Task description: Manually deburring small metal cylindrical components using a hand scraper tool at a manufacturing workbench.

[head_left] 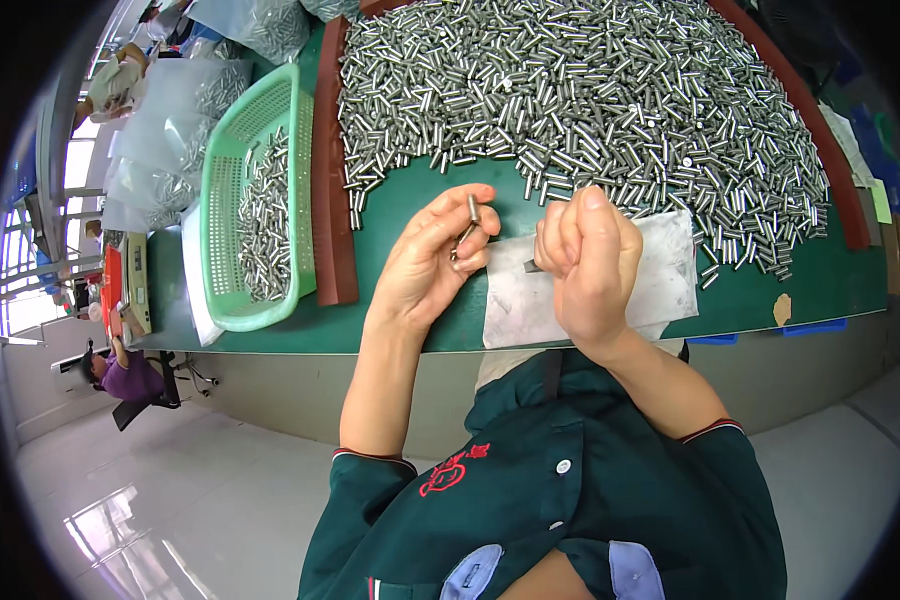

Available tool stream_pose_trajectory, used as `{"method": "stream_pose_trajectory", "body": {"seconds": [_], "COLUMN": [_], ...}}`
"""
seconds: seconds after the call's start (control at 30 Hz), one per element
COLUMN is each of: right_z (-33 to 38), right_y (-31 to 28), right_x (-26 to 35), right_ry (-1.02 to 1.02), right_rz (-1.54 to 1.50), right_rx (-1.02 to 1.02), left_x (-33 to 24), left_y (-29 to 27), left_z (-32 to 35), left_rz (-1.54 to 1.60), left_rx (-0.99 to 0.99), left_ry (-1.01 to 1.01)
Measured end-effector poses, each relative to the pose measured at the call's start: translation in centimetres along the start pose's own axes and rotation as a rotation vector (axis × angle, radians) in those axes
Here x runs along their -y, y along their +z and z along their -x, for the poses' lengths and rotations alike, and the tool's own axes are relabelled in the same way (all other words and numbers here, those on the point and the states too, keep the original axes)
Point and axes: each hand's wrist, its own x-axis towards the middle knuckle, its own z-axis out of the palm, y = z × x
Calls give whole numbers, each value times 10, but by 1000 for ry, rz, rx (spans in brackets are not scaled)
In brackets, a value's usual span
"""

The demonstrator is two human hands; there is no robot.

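My left hand (428,250) is raised over the near edge of the green table, palm turned up, fingers curled around short metal pins (473,208). One pin sticks up between thumb and fingertips, and another shows lower against the fingers. To its right, my right hand (592,265) is closed in a fist with the thumb on top, above a white cloth (520,308). A small grey tip pokes out beside its curled fingers; the rest is hidden. Beyond both hands lies a large heap of shiny metal pins (570,90).
A green plastic basket (213,240) with more pins stands at left, next to a red-brown rail (335,220). Another red-brown rail (830,170) bounds the heap at right. Clear bags of pins (160,150) lie farther left. A person in purple (135,377) sits beyond.
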Motion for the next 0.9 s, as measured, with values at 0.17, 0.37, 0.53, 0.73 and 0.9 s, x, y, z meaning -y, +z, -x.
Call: {"method": "stream_pose_trajectory", "body": {"seconds": [0.17,0.37,0.53,0.73,0.9], "right_z": [0,0,1,0,2], "right_y": [3,3,3,-3,0], "right_x": [1,3,2,1,4], "right_ry": [4,22,41,13,29], "right_rz": [66,64,45,58,63], "right_rx": [-15,-26,-22,-16,-14], "left_x": [-18,-21,-14,-22,-22], "left_y": [-9,-1,-4,-9,-13], "left_z": [-10,-34,-37,-32,-26], "left_rz": [-254,-1631,-1782,-382,-62], "left_rx": [-56,-454,-428,-171,-87], "left_ry": [122,619,636,245,91]}}
